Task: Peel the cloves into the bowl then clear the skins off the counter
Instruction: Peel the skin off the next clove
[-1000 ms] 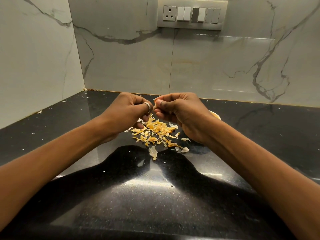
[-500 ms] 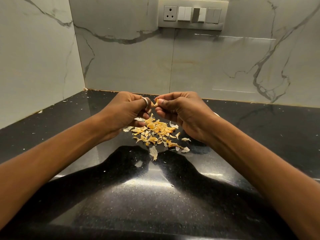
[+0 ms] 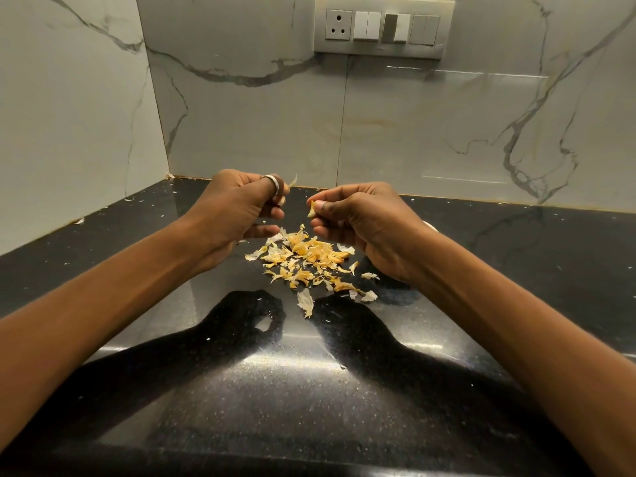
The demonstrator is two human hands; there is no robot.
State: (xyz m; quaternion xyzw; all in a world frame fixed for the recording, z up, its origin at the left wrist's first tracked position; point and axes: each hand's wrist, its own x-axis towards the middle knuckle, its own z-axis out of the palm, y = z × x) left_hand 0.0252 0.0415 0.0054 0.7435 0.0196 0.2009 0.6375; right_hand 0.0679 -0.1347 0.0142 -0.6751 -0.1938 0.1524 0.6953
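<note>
A heap of yellowish garlic skins (image 3: 306, 261) lies on the black counter (image 3: 275, 390) between my hands. My left hand (image 3: 237, 208), a ring on one finger, pinches a thin strip of skin (image 3: 292, 181) that sticks up from its fingertips. My right hand (image 3: 364, 222) holds a small garlic clove (image 3: 312, 208) between thumb and forefinger. The two hands are apart, above the heap. Only a sliver of the bowl's pale rim (image 3: 430, 226) shows behind my right wrist.
Marble walls (image 3: 258, 125) meet in a corner at the back left. A switch and socket plate (image 3: 383, 27) is mounted high on the back wall. Small skin flecks (image 3: 79, 221) are scattered along the counter's far edge.
My hands were together working on the clove. They have now pulled apart and risen a little: the left has drawn off a strip of skin, and the right has kept the clove.
</note>
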